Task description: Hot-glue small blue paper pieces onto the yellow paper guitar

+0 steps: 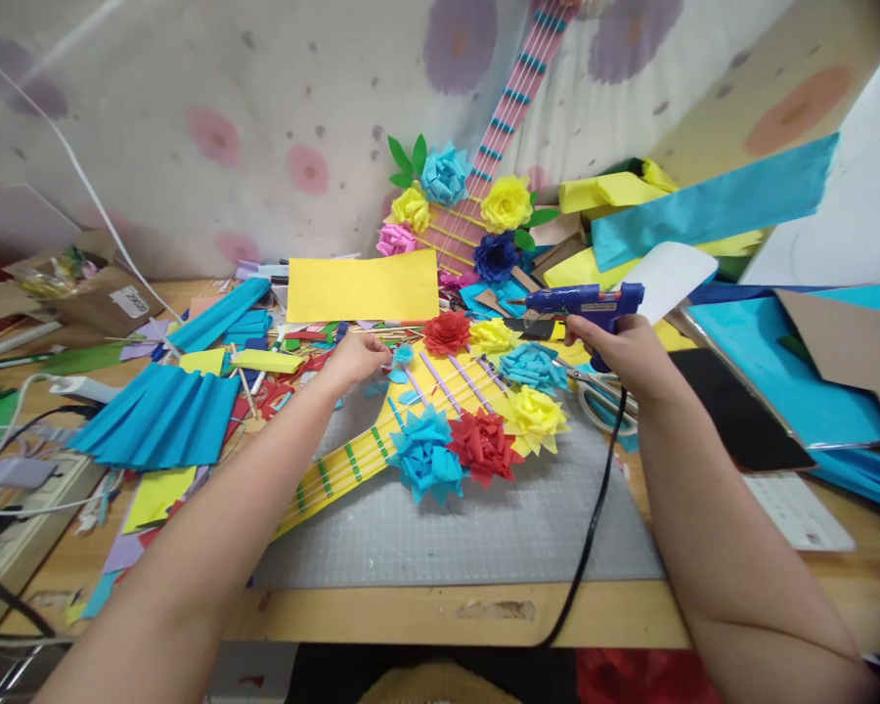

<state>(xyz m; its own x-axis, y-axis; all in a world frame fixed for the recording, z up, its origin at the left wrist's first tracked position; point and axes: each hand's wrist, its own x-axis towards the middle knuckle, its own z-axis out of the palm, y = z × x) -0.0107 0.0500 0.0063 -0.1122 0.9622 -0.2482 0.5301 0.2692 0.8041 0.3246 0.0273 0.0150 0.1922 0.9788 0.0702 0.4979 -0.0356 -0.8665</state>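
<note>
A yellow paper guitar (337,464) with white strings and green bands lies slantwise on the grey cutting mat (528,538). Red, yellow and blue paper flowers ring its body, among them a red flower (484,446) and a large blue flower (426,456) at the near edge. My left hand (363,358) is closed at the guitar's upper left, its fingertips pinching a small light-blue paper flower (402,360). In my right hand (612,344) is a blue hot glue gun (583,301), held above the right side of the guitar with its nozzle pointing left. Its black cord hangs to the table edge.
Behind stands a pink paper guitar (503,147) with flowers. Scissors (605,401) lie right of the guitar, near a black phone-like slab (737,411). Pleated blue paper (165,416) and scraps cover the left side, beside a power strip (33,548). A cardboard box (92,284) sits behind.
</note>
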